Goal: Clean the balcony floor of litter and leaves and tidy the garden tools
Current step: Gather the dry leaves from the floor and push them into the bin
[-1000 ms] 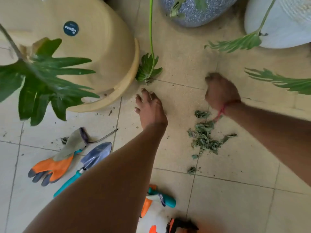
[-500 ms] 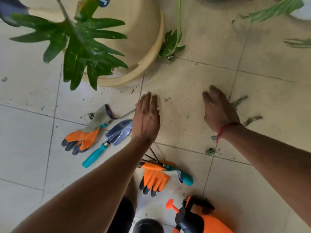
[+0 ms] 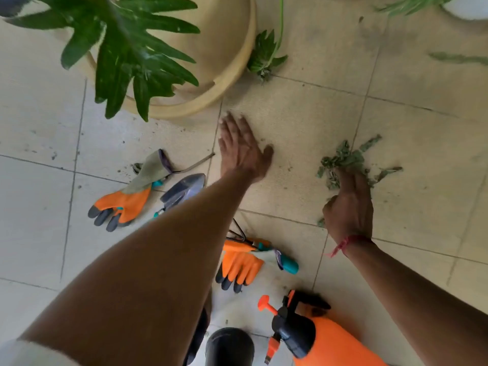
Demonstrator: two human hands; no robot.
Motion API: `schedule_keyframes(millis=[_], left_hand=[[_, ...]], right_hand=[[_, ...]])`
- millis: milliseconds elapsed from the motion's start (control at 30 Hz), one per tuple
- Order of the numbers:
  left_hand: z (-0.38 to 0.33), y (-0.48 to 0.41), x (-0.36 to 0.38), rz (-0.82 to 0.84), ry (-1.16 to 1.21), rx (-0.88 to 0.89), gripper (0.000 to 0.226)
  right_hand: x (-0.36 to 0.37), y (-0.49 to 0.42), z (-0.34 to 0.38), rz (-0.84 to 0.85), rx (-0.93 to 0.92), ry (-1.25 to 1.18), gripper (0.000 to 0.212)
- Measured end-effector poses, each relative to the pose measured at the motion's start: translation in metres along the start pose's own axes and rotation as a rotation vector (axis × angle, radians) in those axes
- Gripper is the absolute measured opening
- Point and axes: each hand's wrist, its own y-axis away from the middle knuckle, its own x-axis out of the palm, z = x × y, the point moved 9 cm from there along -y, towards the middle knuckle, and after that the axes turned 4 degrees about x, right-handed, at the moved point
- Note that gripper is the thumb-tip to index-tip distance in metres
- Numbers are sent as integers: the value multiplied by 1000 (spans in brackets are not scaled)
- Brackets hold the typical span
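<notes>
**Leaf litter, balcony floor: heaped and in hand, tools unsorted**

Leaf litter (image 3: 343, 161): one loose green heap on the balcony floor (image 3: 290, 122), under and just beyond the fingertips of the right hand (image 3: 348, 207).

Right hand: fingers curled down into the near edge of the heap, thumb drawn in, taking hold of a clump. A few stray scraps (image 3: 388, 170) lie just right of that grip. Soil specks dot the tile between the two hands.

Left hand (image 3: 243, 151): fingers straight and close together, palm down, holding nothing. It is blurred, so contact with the tile cannot be told.

Garden tools, all lying loose:
- Trowel (image 3: 184, 188) and one orange glove (image 3: 124, 204), just left of the left wrist, with a twig (image 3: 198, 162) beside them.
- Second orange glove (image 3: 239, 265) with a teal-handled tool (image 3: 287, 265), nearer the person than either hand, between the forearms.
- Orange sprayer (image 3: 330, 339), nearest the person, beside the right forearm.

Status, as judged:
- The litter sits mostly in one heap, but none of it is off the floor.
- No bin or bag is in view.
- Stray scraps and soil specks are left to collect.
- Tidying of the tools is not yet begun.
</notes>
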Motion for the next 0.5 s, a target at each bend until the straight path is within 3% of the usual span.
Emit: schedule_keyframes(millis=[167, 267, 333, 400, 500], left_hand=[[-58, 45, 60, 109, -39, 275, 89], [-85, 69, 85, 189, -77, 602, 84], [-87, 77, 82, 129, -92, 703, 80], [-79, 77, 67, 38, -78, 650, 81], [-58, 72, 54, -5, -46, 417, 90]], right_hand=[[-13, -15, -36, -30, 141, -85, 78], [-31, -38, -67, -112, 271, -145, 69], [-38, -56, -89, -153, 349, -195, 65], [-33, -73, -110, -95, 470, -291, 68], [-5, -74, -113, 163, 550, -405, 84]])
